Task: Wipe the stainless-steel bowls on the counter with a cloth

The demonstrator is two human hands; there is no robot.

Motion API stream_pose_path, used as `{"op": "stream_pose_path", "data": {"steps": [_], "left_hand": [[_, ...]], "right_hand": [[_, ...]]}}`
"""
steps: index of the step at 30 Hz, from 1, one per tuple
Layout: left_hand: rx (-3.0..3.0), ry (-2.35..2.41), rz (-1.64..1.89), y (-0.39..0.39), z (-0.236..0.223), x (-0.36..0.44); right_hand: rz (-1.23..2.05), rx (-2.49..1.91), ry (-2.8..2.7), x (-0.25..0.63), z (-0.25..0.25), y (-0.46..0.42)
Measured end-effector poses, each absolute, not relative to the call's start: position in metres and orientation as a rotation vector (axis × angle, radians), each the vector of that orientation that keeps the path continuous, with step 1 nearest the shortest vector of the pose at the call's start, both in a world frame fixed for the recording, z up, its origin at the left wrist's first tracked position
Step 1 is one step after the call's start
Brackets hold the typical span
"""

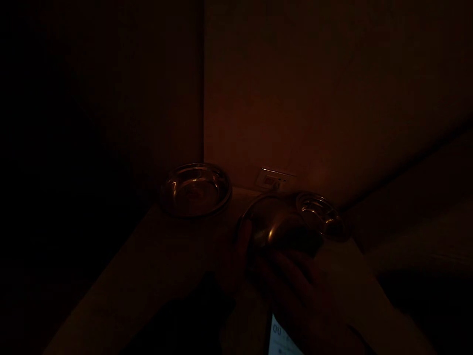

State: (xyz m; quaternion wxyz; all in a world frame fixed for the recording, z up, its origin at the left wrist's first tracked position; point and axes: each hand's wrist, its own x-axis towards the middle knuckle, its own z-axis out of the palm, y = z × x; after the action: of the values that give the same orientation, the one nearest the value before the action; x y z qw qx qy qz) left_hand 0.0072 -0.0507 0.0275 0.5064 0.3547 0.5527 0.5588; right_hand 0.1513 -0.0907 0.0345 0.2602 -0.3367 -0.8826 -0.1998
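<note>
Left hand [232,261] and right hand [301,286] at a metal bowl [271,224] in a very dark room

Nearest, at the bottom edge, a lit screen [283,340] with dark characters on a pale ground lies partly under the right hand, the brightest thing in view. A dark sleeve [185,315] comes in from the lower left and leads to the left hand.

Both hands are close together at the middle of the scene. The left is clamped on the left side of the bowl, its thumb up along the rim. The right is spread, palm down, with its fingers pointing to the bowl's near side; it is too dark to tell whether it grips anything. The shiny bowl looks tilted, and whether it rests on the table [173,261] cannot be seen.

Farther back on the table are two more shiny round dishes: a wide dish [195,195] at the left, well apart from the bowl, and a smaller dish [320,214] just beside it at the right.

Behind the bowl, a wall socket [275,178] sits low on a plain, brownish wall [295,98].
</note>
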Motion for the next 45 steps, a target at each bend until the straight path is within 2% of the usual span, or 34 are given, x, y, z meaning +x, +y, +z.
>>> {"op": "stream_pose_path", "data": {"steps": [5, 12, 20, 26, 33, 45], "left_hand": [[0.781, 1.316, 1.28, -0.049, 0.029, 0.007], [0.783, 1.353, 1.28, -0.048, 0.026, 0.005], [0.801, 1.332, 1.267, -0.046, 0.02, 0.006], [0.817, 1.351, 1.31, -0.046, 0.018, 0.005], [0.833, 1.394, 1.278, -0.046, 0.018, 0.007], [0.864, 1.42, 1.242, -0.045, 0.017, 0.005]], "right_hand": [[-0.391, -0.993, -2.281, 0.144, 0.051, -0.067], [-0.49, -0.914, -2.397, 0.142, 0.039, -0.09], [-0.449, -1.048, -2.209, 0.154, 0.065, -0.05], [-0.389, -0.963, -2.332, 0.152, 0.053, -0.072], [-0.408, -1.071, -2.16, 0.164, 0.061, -0.056], [-0.39, -0.987, -2.238, 0.169, 0.056, -0.062]]}}
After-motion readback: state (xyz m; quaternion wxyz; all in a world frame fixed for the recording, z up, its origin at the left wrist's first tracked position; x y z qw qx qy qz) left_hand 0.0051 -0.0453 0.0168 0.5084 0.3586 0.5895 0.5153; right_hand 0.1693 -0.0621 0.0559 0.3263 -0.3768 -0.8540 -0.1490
